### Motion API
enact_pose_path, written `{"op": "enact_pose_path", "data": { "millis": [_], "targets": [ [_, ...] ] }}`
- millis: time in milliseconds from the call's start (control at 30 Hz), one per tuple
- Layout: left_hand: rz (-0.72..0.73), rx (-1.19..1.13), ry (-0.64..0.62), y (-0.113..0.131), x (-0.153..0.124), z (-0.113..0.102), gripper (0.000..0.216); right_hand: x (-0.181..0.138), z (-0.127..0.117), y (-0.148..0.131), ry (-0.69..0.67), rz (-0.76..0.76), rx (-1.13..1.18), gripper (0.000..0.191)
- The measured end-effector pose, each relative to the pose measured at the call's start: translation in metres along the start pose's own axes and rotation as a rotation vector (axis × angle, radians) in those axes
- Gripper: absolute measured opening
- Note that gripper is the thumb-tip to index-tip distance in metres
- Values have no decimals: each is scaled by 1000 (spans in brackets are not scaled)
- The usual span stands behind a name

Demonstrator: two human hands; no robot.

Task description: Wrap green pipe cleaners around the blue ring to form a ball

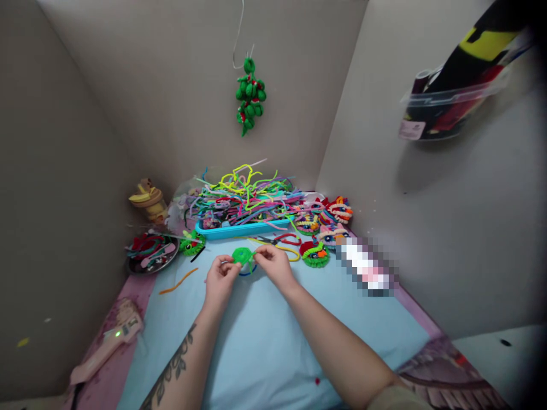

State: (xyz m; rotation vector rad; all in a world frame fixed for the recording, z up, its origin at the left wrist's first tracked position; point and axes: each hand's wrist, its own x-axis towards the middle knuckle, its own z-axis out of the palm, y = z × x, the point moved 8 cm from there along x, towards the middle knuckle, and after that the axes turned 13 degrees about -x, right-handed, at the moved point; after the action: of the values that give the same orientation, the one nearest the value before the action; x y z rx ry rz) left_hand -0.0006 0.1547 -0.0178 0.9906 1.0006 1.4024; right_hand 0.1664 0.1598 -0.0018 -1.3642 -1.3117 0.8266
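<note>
Between my hands is a round green pipe cleaner piece (242,255), held above the blue cloth. My left hand (223,277) pinches its left edge between thumb and fingers. My right hand (272,262) pinches its right side, where a green strand shows at the fingertips. A blue curved strand (247,274) shows just below the green piece; whether it is joined to it I cannot tell. Behind my right hand lie red-handled pliers (289,238) and yellow-handled scissors (293,253). An orange pipe cleaner (179,282) lies left of my left hand.
A blue tray (243,230) heaped with colourful pipe cleaners stands at the back. Finished-looking fuzzy pieces (315,254) cluster at right. At left are a metal bowl (150,265) and a pink glue gun (111,341) with a green light. Green fuzzy pieces (250,94) hang from a wire.
</note>
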Motion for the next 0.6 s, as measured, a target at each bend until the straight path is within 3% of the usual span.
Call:
{"op": "enact_pose_path", "data": {
  "millis": [100, 300, 433, 600],
  "targets": [
    [33, -18, 6, 3, -1, 1, 32, 0, 8, 12, -37, 102, 109, 9],
    [89, -3, 13, 8, -3, 2, 29, -2, 12, 21, 19, 117, 99, 10],
    [143, 34, 42, 13, -5, 0, 26, -9, 28, 16, -151, 103, 164, 12],
    [160, 50, 37, 16, -6, 2, 24, -19, 44, 9, -267, 121, 243, 40]
  ]
}}
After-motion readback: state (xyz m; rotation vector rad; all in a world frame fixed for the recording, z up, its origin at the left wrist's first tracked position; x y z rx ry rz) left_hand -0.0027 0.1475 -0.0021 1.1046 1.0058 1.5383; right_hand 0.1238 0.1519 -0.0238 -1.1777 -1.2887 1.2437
